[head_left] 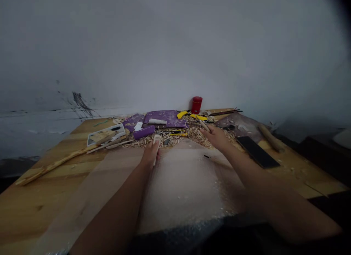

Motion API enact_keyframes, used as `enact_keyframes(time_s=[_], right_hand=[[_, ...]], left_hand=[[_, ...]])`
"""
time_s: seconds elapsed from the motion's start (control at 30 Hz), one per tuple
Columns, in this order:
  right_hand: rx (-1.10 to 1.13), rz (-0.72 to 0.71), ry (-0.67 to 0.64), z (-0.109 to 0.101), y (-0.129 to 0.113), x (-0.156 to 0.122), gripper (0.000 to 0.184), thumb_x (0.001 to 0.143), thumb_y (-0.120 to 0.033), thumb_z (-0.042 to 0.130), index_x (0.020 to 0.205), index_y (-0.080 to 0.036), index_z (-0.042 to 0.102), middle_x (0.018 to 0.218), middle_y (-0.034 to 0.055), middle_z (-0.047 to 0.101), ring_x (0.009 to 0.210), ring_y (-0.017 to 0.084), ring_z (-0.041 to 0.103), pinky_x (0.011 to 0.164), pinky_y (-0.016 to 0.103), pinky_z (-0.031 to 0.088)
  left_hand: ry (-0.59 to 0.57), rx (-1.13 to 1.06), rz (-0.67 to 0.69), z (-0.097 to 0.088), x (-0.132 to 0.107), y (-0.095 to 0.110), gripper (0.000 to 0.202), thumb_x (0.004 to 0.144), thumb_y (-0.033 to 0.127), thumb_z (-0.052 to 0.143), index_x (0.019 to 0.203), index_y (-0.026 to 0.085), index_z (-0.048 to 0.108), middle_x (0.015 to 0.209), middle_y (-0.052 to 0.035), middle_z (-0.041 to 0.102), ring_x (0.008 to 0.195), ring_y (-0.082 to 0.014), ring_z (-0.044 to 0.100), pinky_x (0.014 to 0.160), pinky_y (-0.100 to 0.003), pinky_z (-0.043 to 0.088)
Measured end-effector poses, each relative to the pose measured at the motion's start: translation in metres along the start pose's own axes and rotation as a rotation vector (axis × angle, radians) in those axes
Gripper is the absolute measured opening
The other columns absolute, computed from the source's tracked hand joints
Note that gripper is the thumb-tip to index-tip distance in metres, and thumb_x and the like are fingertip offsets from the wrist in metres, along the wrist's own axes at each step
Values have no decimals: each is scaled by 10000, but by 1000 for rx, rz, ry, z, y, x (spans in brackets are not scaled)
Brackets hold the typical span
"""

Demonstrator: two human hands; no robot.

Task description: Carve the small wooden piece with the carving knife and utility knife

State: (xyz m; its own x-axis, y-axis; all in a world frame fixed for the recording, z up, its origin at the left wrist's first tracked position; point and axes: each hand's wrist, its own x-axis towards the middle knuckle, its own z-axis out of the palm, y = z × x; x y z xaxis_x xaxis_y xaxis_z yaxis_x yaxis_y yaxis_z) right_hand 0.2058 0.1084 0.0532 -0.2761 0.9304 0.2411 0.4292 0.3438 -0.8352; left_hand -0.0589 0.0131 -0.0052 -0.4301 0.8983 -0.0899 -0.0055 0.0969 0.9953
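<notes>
My left hand (pixel 150 154) rises from the brown sheet (pixel 181 185) and grips a small pale piece of carved wood (pixel 157 139) upright between its fingers. My right hand (pixel 216 137) is a little to the right and holds a slim wooden-handled carving knife (pixel 204 126), its far end pointing up and away from me. The two hands are apart. Just beyond them lies a heap of pale wood shavings (pixel 175 138). White dust covers the middle of the sheet.
The wooden bench (pixel 35 207) stands against a grey wall. On it are purple mats (pixel 166 117), a red tin (pixel 196 105), yellow-handled tools (pixel 186 114), a white tray (pixel 106 135), a long wooden stick (pixel 52 166) and a black flat block (pixel 257 152).
</notes>
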Motion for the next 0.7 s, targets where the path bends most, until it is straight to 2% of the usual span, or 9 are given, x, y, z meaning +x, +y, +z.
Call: enact_keyframes(time_s=[0.07, 0.17, 0.27, 0.33, 0.43, 0.5, 0.57, 0.63, 0.7], right_hand=[[52, 38, -113, -8, -2, -15, 251, 799, -385, 563, 738, -142, 542, 636, -40, 507, 529, 85, 475, 501, 217, 394], [174, 108, -313, -16, -1, -64, 340, 759, -501, 542, 702, -166, 526, 534, -56, 474, 464, 88, 455, 450, 207, 355], [291, 213, -537, -14, 8, -121, 411, 739, -561, 529, 700, -153, 556, 611, 13, 594, 484, 114, 533, 444, 222, 391], [356, 282, -593, -13, 18, -142, 427, 728, -564, 544, 720, -139, 575, 670, 55, 629, 530, 130, 572, 453, 222, 410], [446, 337, -518, -18, 34, -136, 423, 756, -550, 523, 801, -135, 587, 787, 79, 641, 638, 129, 592, 538, 224, 445], [489, 347, -459, -23, 39, -118, 395, 757, -523, 543, 824, -137, 589, 804, 74, 640, 674, 121, 588, 574, 214, 446], [521, 355, -454, -24, 36, -101, 367, 758, -504, 556, 812, -142, 590, 810, 72, 647, 674, 114, 589, 562, 198, 439], [554, 359, -533, -14, 22, -96, 359, 760, -498, 558, 784, -142, 593, 810, 76, 659, 651, 112, 600, 538, 192, 436], [591, 355, -704, 8, 1, -104, 360, 768, -490, 551, 791, -135, 605, 841, 88, 671, 655, 132, 622, 539, 213, 454]], left_hand=[[30, 6, 14, 1, 0, 0, 312, 768, 470, 480, 766, 166, 551, 478, 49, 433, 361, -75, 389, 356, -188, 314], [79, 6, 25, 1, 1, -1, 331, 800, 474, 429, 815, 165, 548, 504, 50, 432, 363, -70, 380, 369, -196, 337], [114, 3, 0, 1, 6, -2, 343, 830, 451, 405, 886, 149, 559, 603, 17, 507, 441, -84, 458, 437, -225, 410], [116, -8, -42, 3, 11, -1, 318, 843, 396, 432, 988, 138, 550, 812, -38, 586, 631, -125, 562, 572, -287, 482], [104, -43, -107, 7, 17, 5, 326, 833, 304, 496, 1119, 148, 502, 1108, -85, 543, 924, -191, 560, 766, -397, 482], [88, -78, -140, 8, 21, 12, 333, 830, 296, 501, 1130, 152, 496, 1132, -87, 532, 950, -199, 552, 784, -408, 476], [51, -123, -169, 6, 23, 20, 334, 830, 296, 502, 1132, 153, 495, 1133, -87, 531, 948, -197, 552, 782, -406, 476], [2, -173, -191, 1, 25, 27, 323, 834, 311, 491, 1112, 147, 505, 1092, -83, 550, 910, -188, 565, 757, -391, 485], [-43, -222, -202, -7, 26, 32, 292, 848, 349, 449, 1012, 128, 545, 888, -64, 601, 761, -165, 595, 667, -343, 500]])
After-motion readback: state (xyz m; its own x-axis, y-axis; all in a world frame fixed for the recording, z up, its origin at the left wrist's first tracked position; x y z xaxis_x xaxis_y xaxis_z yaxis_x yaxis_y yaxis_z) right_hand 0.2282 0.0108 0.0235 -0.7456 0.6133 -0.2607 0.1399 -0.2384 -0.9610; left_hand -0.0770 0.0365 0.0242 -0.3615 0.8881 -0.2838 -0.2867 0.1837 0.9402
